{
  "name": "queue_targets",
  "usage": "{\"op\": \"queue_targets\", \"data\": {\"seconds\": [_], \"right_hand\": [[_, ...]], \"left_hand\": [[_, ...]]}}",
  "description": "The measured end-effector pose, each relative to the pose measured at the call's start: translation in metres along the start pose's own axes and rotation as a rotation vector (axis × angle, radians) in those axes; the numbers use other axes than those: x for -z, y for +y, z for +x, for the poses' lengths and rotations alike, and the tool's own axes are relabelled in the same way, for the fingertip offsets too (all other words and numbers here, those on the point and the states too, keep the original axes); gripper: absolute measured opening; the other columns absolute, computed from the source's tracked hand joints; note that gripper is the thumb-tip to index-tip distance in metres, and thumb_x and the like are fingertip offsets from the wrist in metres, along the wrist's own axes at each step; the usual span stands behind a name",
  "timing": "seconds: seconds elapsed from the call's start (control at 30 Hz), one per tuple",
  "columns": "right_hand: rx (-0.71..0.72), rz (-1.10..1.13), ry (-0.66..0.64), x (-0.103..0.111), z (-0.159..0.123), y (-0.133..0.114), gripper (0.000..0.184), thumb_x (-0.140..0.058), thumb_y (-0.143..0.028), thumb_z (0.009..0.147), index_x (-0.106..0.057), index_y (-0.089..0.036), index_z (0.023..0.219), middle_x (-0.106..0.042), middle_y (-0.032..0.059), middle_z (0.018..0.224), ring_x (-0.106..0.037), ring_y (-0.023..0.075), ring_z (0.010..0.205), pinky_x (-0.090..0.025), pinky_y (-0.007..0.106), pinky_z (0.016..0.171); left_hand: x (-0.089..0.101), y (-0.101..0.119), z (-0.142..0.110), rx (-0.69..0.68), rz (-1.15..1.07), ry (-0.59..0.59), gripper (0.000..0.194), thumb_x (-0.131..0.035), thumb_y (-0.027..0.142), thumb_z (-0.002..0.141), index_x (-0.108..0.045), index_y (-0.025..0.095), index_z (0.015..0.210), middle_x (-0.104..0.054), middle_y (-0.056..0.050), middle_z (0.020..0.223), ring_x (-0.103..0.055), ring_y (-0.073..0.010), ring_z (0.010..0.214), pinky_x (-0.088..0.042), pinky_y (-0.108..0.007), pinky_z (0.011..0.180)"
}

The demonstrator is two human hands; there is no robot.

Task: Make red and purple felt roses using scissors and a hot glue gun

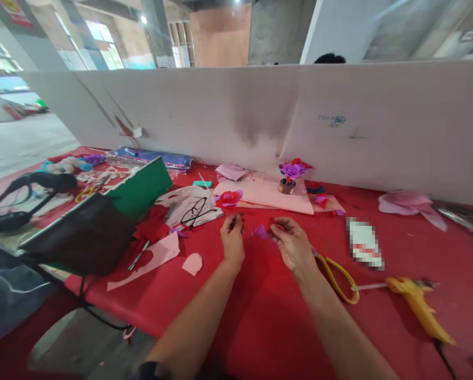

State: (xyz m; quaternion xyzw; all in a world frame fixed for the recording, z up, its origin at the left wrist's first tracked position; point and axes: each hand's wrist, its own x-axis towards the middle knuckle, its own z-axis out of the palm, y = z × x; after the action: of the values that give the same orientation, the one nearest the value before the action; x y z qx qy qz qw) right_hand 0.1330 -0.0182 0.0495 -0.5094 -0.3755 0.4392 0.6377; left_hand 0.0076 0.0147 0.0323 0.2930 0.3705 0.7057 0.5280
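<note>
My left hand point(233, 240) is raised over the red tabletop, fingers pinched together around something small and dark that I cannot make out. Close by on its right, my right hand point(292, 241) pinches a blurred purple petal point(259, 231), with a bit of red at the fingertips. Just beyond the hands lies a red and purple artificial flower point(228, 198). Yellow-handled scissors point(341, 277) rest beside my right forearm, partly hidden by it. A round pink cutout point(192, 264) lies to the left of my left forearm.
A yellow glue gun point(422, 309) lies at the right. Flowers point(294, 170) stand in a tape roll point(286, 186) at the back, near a white partition point(205, 116). Eyeglasses point(195, 212), pink scraps and a green board point(141, 187) are leftward. Headphones point(26, 198) sit far left.
</note>
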Motion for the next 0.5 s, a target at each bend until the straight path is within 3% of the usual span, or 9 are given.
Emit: {"op": "queue_targets", "data": {"seconds": [0.1, 0.2, 0.27, 0.37, 0.5], "right_hand": [[-0.025, 0.069, 0.063, 0.027, -0.023, -0.003, 0.032, -0.078, -0.034, 0.057, -0.061, -0.022, 0.081, -0.064, -0.0004, 0.082, -0.062, 0.0148, 0.071, -0.054, 0.035, 0.072], [-0.038, 0.082, 0.089, 0.041, -0.036, 0.000, 0.032, -0.079, -0.031, 0.057, -0.064, -0.021, 0.084, -0.065, 0.0011, 0.085, -0.061, 0.0152, 0.073, -0.053, 0.034, 0.070], [-0.034, 0.060, 0.085, 0.046, -0.040, 0.002, 0.032, -0.077, -0.029, 0.059, -0.065, -0.021, 0.088, -0.066, 0.0012, 0.086, -0.061, 0.0158, 0.077, -0.052, 0.033, 0.072], [-0.030, 0.002, 0.078, 0.053, -0.041, 0.003, 0.035, -0.075, -0.027, 0.062, -0.064, -0.022, 0.095, -0.065, 0.0004, 0.085, -0.061, 0.0159, 0.080, -0.051, 0.032, 0.074], [-0.031, -0.025, 0.113, 0.058, -0.038, 0.004, 0.037, -0.073, -0.028, 0.064, -0.064, -0.020, 0.098, -0.065, 0.0010, 0.085, -0.061, 0.0156, 0.079, -0.049, 0.031, 0.074]], "left_hand": [[-0.012, -0.003, -0.023, 0.144, -0.032, -0.132, 0.035, -0.074, 0.046, 0.067, -0.057, 0.015, 0.068, -0.050, 0.004, 0.060, -0.036, -0.0050, 0.049, -0.028, -0.021, 0.049], [-0.019, -0.005, -0.037, 0.228, -0.067, -0.213, 0.043, -0.070, 0.050, 0.070, -0.047, 0.016, 0.057, -0.039, 0.007, 0.050, -0.032, -0.0049, 0.046, -0.025, -0.021, 0.046], [-0.020, -0.006, -0.039, 0.231, -0.055, -0.221, 0.043, -0.075, 0.043, 0.066, -0.044, 0.016, 0.055, -0.035, 0.008, 0.049, -0.029, -0.0037, 0.044, -0.023, -0.021, 0.045], [-0.020, -0.008, -0.036, 0.247, -0.036, -0.173, 0.035, -0.083, 0.026, 0.054, -0.050, 0.014, 0.058, -0.044, 0.008, 0.054, -0.030, -0.0019, 0.045, -0.021, -0.019, 0.044], [-0.019, -0.008, -0.031, 0.264, -0.037, -0.137, 0.028, -0.083, 0.019, 0.050, -0.058, 0.014, 0.062, -0.053, 0.006, 0.060, -0.034, -0.0013, 0.046, -0.021, -0.019, 0.043]]}}
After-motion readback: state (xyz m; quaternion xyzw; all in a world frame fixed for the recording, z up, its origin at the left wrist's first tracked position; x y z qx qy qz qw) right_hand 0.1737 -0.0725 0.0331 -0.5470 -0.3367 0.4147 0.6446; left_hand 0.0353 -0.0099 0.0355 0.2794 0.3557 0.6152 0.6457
